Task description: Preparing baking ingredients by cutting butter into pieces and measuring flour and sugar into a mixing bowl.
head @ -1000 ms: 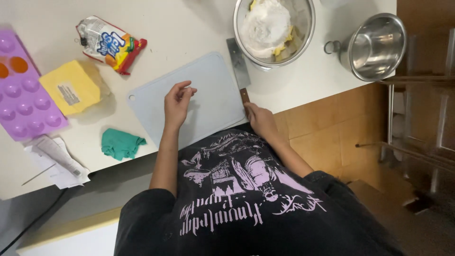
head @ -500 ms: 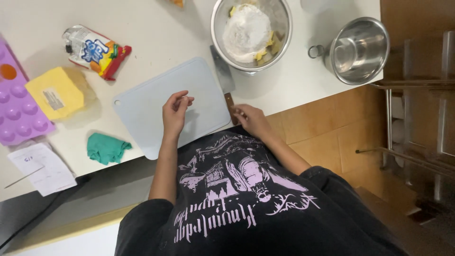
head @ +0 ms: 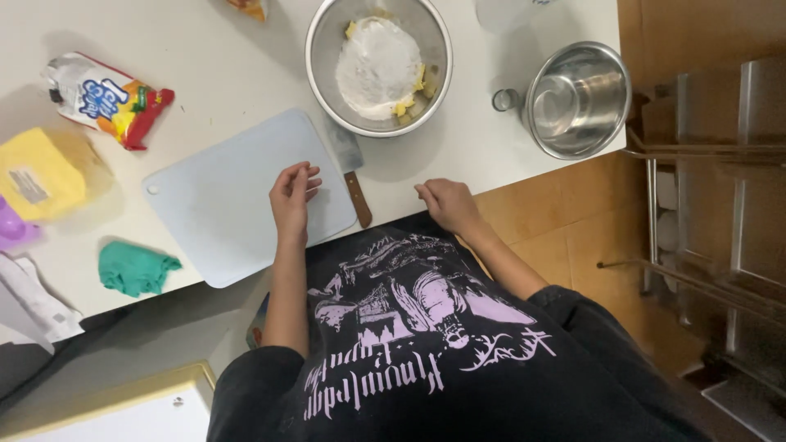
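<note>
My left hand (head: 291, 199) lies on the right part of a pale blue cutting board (head: 221, 200), fingers slightly apart, holding nothing. Just right of it a cleaver (head: 352, 176) with a brown wooden handle lies on the white counter, its blade partly under the rim of a steel bowl (head: 323, 49) that holds white flour and yellow butter pieces. My right hand (head: 446, 205) rests at the counter's front edge, a short way right of the cleaver handle and not touching it, with nothing in it.
An empty steel bowl (head: 577, 98) with a small glass (head: 505, 100) beside it stands at the right corner. A colourful pouch (head: 106, 98), a yellow block (head: 41, 172), a green cloth (head: 135, 268) and white paper (head: 33, 299) lie at the left. A metal rack (head: 712, 205) stands right of the counter.
My right hand has let go of the cleaver handle and moved right along the counter edge. The left hand stays on the board. The view has shifted right.
</note>
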